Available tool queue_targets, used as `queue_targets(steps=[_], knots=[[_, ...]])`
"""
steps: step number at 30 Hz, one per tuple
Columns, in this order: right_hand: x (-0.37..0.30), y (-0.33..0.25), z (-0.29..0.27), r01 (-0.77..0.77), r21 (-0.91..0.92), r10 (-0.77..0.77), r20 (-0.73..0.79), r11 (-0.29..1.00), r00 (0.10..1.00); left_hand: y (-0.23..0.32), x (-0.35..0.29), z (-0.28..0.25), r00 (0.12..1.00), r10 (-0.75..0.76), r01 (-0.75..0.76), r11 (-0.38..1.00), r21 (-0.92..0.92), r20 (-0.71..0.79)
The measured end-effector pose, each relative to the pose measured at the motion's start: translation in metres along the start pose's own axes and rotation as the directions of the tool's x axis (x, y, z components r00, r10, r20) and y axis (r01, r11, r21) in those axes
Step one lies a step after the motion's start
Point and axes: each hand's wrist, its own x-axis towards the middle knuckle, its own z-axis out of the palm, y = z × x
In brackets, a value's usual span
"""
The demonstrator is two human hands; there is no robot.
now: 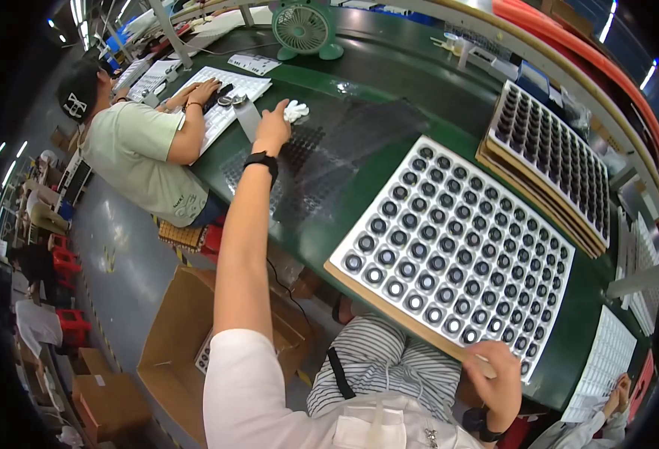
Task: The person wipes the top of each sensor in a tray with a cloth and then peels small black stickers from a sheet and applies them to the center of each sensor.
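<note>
The stiff, part-laden tray [457,247] is gripped at its six-o'clock edge by the right hand [494,370], fingers closed, while the left hand [273,127] pinches a soft white cloth [295,111] at eleven o'clock.

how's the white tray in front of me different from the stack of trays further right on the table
The white tray lies single, on a thin brown board; the stacked trays sit several deep. The white tray's pockets hold round dark parts with pale centres, while the stacked trays' top pockets look dark, contents unclear. The right hand grips the white tray's near edge; no hand touches the stacked trays. Both are gridded with round pockets and rest on the green table.
</note>
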Motion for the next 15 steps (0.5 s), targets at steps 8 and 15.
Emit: queue_targets(steps=[8, 15], knots=[[0.015, -0.013, 0.024, -0.054, 0.031, 0.055, -0.037, 0.998, 0.998, -0.007, 0.025, 0.003, 0.993, -0.096, 0.098, 0.995, 0.022, -0.068], [0.036, -0.009, 0.038, -0.023, 0.109, 0.010, 0.123, 0.994, 0.992, -0.015, -0.035, -0.069, 0.941, 0.076, -0.268, 0.758, -0.595, -0.328]])
